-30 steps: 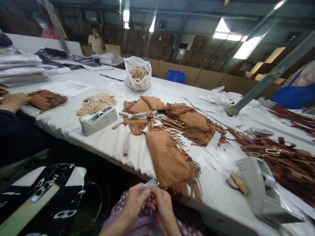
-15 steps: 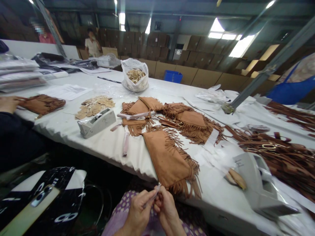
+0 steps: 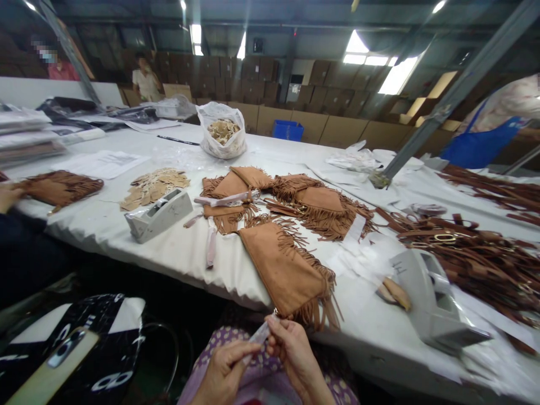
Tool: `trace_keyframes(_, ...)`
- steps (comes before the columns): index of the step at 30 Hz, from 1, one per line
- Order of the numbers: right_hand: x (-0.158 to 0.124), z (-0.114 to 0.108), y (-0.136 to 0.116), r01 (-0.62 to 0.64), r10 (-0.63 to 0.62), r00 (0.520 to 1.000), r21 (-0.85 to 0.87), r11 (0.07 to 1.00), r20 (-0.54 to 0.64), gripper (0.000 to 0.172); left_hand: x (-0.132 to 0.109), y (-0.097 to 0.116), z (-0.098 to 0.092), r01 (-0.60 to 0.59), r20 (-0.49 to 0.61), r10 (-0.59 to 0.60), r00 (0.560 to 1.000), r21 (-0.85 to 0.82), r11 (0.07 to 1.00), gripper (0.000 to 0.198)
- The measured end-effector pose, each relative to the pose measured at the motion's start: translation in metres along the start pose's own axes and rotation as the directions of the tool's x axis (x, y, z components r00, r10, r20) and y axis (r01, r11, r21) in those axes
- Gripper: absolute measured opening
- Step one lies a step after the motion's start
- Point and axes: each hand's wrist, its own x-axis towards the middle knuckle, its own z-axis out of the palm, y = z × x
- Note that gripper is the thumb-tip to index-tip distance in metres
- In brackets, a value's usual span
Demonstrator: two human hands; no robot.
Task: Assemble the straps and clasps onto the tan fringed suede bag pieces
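Observation:
A tan fringed pouch (image 3: 287, 270) lies at the table's front edge, its zipper end toward me. At that end, just over my lap, my right hand (image 3: 291, 343) pinches a whitish wrapped strip (image 3: 259, 333) close to the metal zipper pull (image 3: 275, 311). My left hand (image 3: 230, 365) holds the strip's other end, its fingers pressed together. More fringed pouches (image 3: 323, 202) lie behind, with a wrapped strap (image 3: 225, 199) across one of them. Another wrapped piece (image 3: 211, 243) hangs toward the table edge.
Tape dispensers stand left (image 3: 159, 215) and right (image 3: 426, 298). Behind are tan tags (image 3: 156, 185) and a plastic bag of tags (image 3: 223, 132). Brown straps (image 3: 468, 253) pile at right. Another person's hand (image 3: 9, 197) touches a pouch at far left; a phone (image 3: 53, 365) lies lower left.
My left hand has moved down and left, away from my right hand, and more of the strip shows between them. The view has shifted slightly right.

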Motion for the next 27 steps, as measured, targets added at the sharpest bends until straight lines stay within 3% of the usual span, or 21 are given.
trace_keyframes(2,0.003,-0.007,0.0,0.044,-0.044,0.998,-0.001,0.999,-0.041,0.041,-0.009,-0.007,-0.01,0.072,-0.006,-0.072,0.997,0.007,0.997,0.028)
trace_keyframes(4,0.004,-0.013,-0.002,0.079,-0.08,0.994,-0.009,0.997,-0.07,0.041,-0.01,-0.01,-0.02,0.191,-0.111,-0.193,0.975,-0.024,0.981,0.032)
trace_keyframes(6,0.005,-0.016,-0.003,0.084,-0.087,0.994,-0.048,0.995,-0.07,0.042,-0.001,-0.005,-0.026,0.294,-0.206,-0.313,0.927,-0.116,0.949,0.044)
trace_keyframes(8,0.004,-0.016,-0.003,0.086,-0.092,0.994,-0.098,0.991,-0.055,0.043,0.017,0.006,-0.024,0.34,-0.203,-0.379,0.903,-0.203,0.918,0.053)
trace_keyframes(10,0.005,-0.017,-0.001,0.101,-0.108,0.993,-0.143,0.985,-0.039,0.045,0.037,0.02,-0.015,0.349,-0.104,-0.378,0.92,-0.22,0.911,0.056)
trace_keyframes(12,0.007,-0.019,0.001,0.114,-0.123,0.992,-0.193,0.975,-0.037,0.047,0.053,0.031,-0.002,0.351,0.068,-0.345,0.936,-0.191,0.917,0.052)
trace_keyframes(15,0.012,-0.025,0.003,0.099,-0.121,0.99,-0.261,0.96,-0.068,0.052,0.064,0.036,0.016,0.358,0.213,-0.319,0.923,-0.179,0.916,0.049)
trace_keyframes(21,0.009,-0.027,0.005,0.103,-0.133,0.987,-0.286,0.953,-0.088,0.053,0.066,0.023,0.028,0.489,0.246,-0.428,0.87,-0.313,0.814,0.052)
trace_keyframes(25,-0.004,-0.019,0.006,0.187,-0.213,0.977,-0.367,0.911,-0.03,0.052,0.063,0.015,0.034,0.385,0.142,-0.359,0.923,-0.266,0.884,0.051)
trace_keyframes(27,-0.011,-0.025,-0.002,0.233,-0.271,0.962,-0.462,0.856,-0.016,0.054,0.062,0.008,0.035,0.336,0.08,-0.327,0.942,-0.193,0.922,0.05)
